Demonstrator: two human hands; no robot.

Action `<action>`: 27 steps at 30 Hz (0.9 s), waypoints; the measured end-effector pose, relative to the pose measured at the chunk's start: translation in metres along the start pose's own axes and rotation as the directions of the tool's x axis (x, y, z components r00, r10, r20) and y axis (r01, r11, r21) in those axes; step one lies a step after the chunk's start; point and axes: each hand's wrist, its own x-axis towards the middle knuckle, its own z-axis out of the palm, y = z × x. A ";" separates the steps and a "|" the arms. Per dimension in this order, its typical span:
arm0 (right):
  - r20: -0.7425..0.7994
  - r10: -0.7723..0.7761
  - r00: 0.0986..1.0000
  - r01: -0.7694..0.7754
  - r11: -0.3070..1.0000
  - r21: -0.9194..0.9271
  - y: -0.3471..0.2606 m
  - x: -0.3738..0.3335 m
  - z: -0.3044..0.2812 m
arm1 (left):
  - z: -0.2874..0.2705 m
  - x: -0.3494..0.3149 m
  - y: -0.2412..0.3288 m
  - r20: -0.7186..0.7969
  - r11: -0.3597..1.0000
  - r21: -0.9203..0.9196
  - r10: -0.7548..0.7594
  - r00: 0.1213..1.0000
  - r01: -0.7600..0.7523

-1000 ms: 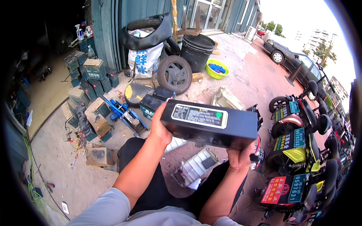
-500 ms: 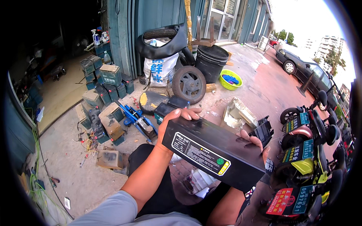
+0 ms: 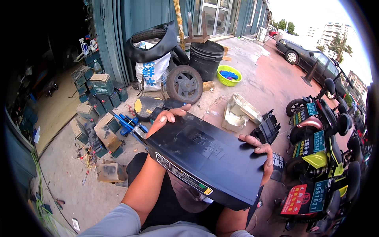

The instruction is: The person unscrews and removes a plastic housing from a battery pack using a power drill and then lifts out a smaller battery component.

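Observation:
A black rectangular battery box [image 3: 209, 152] is held up in front of me, above my lap. Its broad, scuffed face points up, and a white-edged label [image 3: 183, 173] with green and yellow marks runs along the side nearest me. My left hand [image 3: 166, 120] grips the left end, fingers curled over the far edge. At the opposite end my right hand [image 3: 260, 154] is closed on the box, fingertips bent over the top. Both palms and the underside are hidden.
Several old batteries [image 3: 103, 100] stand on the ground to the left, beside a blue floor jack [image 3: 128, 125]. Ahead are a wheel [image 3: 184, 84], a black bucket [image 3: 206, 61] and a green basin [image 3: 229, 76]. Scooters [image 3: 316, 154] line the right, near an empty black tray [image 3: 268, 127].
The battery box has tilted so its broad face shows more and the labelled side less. Both hands keep their hold on its ends. The surroundings have shifted left in the view.

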 end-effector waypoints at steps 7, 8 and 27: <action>-0.097 -0.034 0.995 0.032 0.999 -0.022 -0.001 -0.002 0.006 | 0.013 -0.003 0.002 -0.037 1.000 0.010 0.014 0.999 -0.014; -0.097 -0.042 0.994 0.039 0.999 -0.033 -0.002 -0.003 0.008 | 0.012 -0.004 0.002 -0.045 1.000 0.002 0.011 0.999 -0.010; -0.077 -0.162 0.984 0.159 0.986 -0.043 -0.006 0.000 0.010 | 0.023 -0.002 -0.003 -0.006 1.000 -0.027 0.015 1.000 -0.015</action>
